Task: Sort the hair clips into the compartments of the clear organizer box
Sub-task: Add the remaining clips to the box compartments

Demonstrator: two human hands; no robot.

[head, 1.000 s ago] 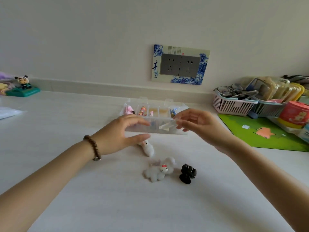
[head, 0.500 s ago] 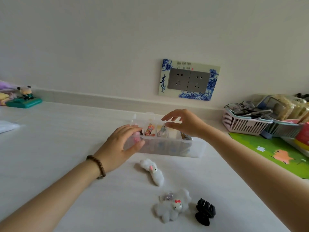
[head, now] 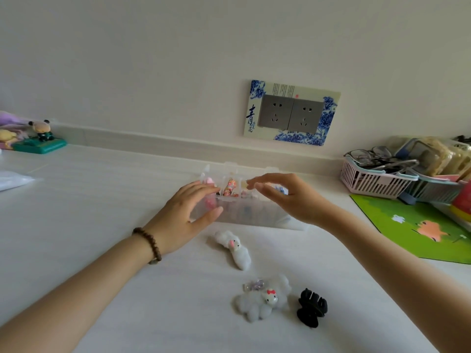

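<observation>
The clear organizer box (head: pixel 244 217) lies on the white table near the wall, with small colourful clips in several compartments. My left hand (head: pixel 183 217) grips its left end, thumb on the front wall and fingers over the rim. My right hand (head: pixel 288 197) hovers over the box's right half with fingers apart and nothing in them. In front of the box lie a long white fluffy clip (head: pixel 233 248), a fluffy clip with a cat face (head: pixel 262 301), a small clear purple clip (head: pixel 254 285) touching it, and a black claw clip (head: pixel 312 310).
A pink basket (head: pixel 367 179) with glasses and a second basket stand at the right by the wall, with a green mat (head: pixel 418 222) in front of them. A panda figure (head: pixel 40 136) and a white bag (head: pixel 12 179) sit far left.
My right hand carried a clear clip to the box's back compartments, let it go and drew back empty above the box. My left hand stayed on the box's left end.
</observation>
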